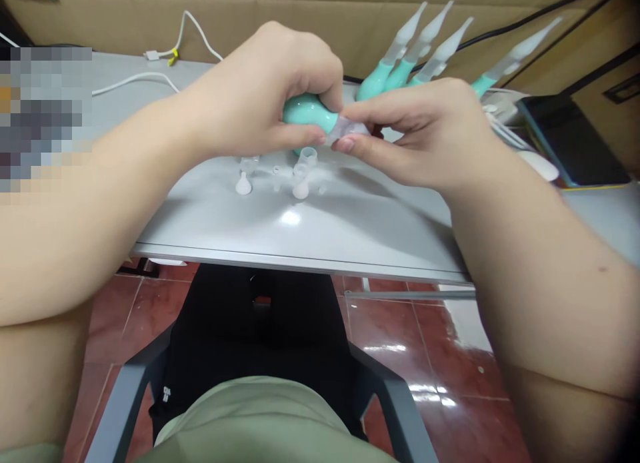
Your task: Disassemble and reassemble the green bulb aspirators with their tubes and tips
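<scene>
Above the table, my left hand (280, 90) is wrapped round a teal rubber squeeze bulb (310, 111), its narrow end toward the right. My right hand (420, 133) pinches a clear plastic connector (345, 128) that sits at the bulb's neck. How far the two parts are joined is hidden by my fingers. On the table below lie loose small parts: a white cone-shaped tip (243, 184), a second pale tip (301, 190), a clear tube piece (307, 158) and a few tiny clear bits (323, 190). Part of another teal piece shows behind the clear tube.
Several assembled teal bulbs with clear pointed nozzles, one being this bulb (374, 82), stand at the back right. Beyond them lies a dark flat device (575, 140). A white cable (187, 16) runs along the back left. The grey table's (300, 246) front edge borders my lap.
</scene>
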`<state>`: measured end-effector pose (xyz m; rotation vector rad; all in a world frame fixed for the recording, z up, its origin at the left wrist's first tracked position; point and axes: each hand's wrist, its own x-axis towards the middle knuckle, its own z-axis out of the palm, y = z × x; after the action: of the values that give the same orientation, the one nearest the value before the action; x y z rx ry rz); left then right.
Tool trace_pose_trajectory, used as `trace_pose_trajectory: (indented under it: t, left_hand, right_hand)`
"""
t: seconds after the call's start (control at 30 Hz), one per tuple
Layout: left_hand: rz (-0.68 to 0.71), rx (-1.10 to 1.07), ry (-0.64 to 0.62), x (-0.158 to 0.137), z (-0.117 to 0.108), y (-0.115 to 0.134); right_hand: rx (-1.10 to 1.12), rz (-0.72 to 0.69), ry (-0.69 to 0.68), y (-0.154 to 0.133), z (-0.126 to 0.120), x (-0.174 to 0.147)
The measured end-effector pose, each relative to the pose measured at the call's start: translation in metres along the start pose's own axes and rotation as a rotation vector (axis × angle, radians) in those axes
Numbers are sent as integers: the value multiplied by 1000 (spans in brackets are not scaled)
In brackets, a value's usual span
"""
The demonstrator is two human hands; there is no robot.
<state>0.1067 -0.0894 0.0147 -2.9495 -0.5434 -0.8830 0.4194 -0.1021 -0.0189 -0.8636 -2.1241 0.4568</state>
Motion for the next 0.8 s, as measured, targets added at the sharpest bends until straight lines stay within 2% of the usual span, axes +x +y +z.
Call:
trace_pose_trajectory:
  t: [0.1, 0.17, 0.5, 0.8]
  left_hand:
    - [0, -47, -4, 1, -4, 4]
    - [-19, -69, 8, 3, -6, 7]
    - [-118, -150, -35, 4, -14, 14]
    - [-137, -219, -54, 5, -16, 13]
  right_hand:
    - [-122, -187, -109, -1, -2, 0]
    - [-132, -225, -111, -2, -2, 0]
    - [-100, -157, -143, -12, -1, 0]
    - [-37, -204, -164, -6, 0, -1]
